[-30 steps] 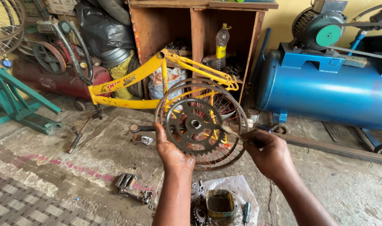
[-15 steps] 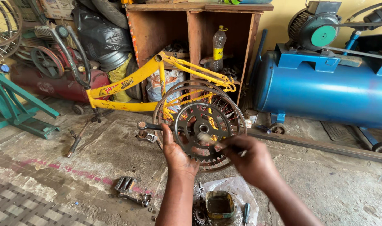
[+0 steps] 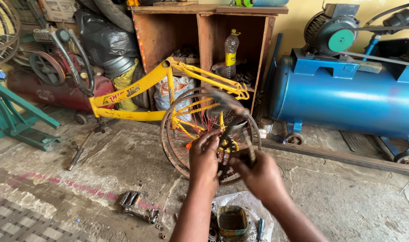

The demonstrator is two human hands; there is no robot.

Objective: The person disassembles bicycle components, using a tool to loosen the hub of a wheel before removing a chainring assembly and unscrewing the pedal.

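Both of your hands meet on a dark toothed chainring (image 3: 227,148), held in the air in front of the yellow bicycle frame (image 3: 137,92) and its spoked wheel (image 3: 186,130). The part is motion-blurred, so its exact tilt cannot be read. Your left hand (image 3: 203,157) curls its fingers (image 3: 209,136) over the chainring's near edge; your right hand (image 3: 258,177) is closed around the other side, fingers pressed together on what looks like a short bar or crank arm, though the blur leaves that uncertain.

To handle it well, keep your grip on the flat faces rather than the teeth, and let one hand steady while the other turns, since greasy metal likely slips. Directly below the chainring, a rusty tin (image 3: 232,220) and small loose parts sit on a plastic sheet (image 3: 247,201) on the floor. To the right of the frame stands a blue tank (image 3: 348,103).
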